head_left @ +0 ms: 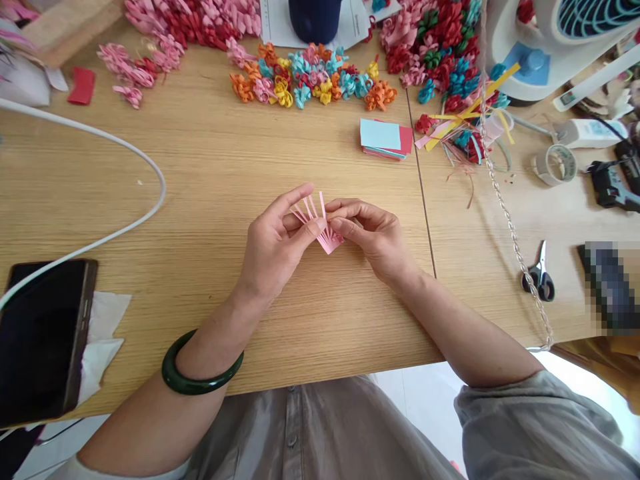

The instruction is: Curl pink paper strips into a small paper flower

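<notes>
A small pink paper piece [329, 245], cut into narrow strips that fan out from an uncut base, is held between both hands above the wooden table [310, 320]. My left hand [277, 240] pinches it on the left between thumb and fingers, its index finger stretched up behind the strips. On the right side, the thumb and fingertips of my right hand [373, 233] close on some of the strips near the base. Strips at the right look bent or curled, partly hidden by my fingers. Beyond the hands lies a stack of blue and red paper rectangles [380, 135].
Colourful looped paper flowers [315, 77] line the back, near a dark blue cup [315, 20]. To the right are scissors [540, 275], a tape roll [556, 165], a glue gun [613, 185] and a hanging twisted cord [505, 200]. A tablet [43, 333] and white cable [145, 157] lie left.
</notes>
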`<state>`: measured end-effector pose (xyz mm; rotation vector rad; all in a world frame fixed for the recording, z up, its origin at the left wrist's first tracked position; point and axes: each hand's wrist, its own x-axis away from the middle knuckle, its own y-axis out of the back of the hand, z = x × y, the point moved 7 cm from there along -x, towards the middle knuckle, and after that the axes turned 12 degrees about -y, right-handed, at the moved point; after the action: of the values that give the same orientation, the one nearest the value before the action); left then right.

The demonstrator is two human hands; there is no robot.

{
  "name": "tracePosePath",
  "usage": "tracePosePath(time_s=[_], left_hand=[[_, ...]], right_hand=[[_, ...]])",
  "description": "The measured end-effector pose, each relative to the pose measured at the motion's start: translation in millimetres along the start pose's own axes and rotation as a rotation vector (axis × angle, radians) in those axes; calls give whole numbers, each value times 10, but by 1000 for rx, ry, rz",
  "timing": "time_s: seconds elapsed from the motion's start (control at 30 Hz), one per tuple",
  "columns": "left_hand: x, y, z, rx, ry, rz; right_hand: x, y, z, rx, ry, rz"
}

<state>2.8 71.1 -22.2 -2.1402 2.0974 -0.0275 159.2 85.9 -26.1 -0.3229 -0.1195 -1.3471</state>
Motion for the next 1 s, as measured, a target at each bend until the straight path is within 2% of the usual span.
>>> tracePosePath(time_s=[0.27, 0.4, 0.67, 0.87, 0.93, 1.0], left_hand=[[17, 34, 26, 3, 37, -32], [6, 46, 34, -17, 36, -55], [-23, 62, 32, -119, -64, -54], [-5, 32, -29, -236, -134, -17], [5, 26, -42, -261, -135, -6], [12, 23, -48, -267, -119, 0]], right_hand=[[78, -25, 89, 136, 192, -50], [57, -22, 99, 229, 257, -34], [50, -13, 79, 250, 202, -58], [72, -16, 97, 359, 257, -119], [87, -19, 124, 430, 312, -136], [122, -40, 191, 555, 428, -154]])
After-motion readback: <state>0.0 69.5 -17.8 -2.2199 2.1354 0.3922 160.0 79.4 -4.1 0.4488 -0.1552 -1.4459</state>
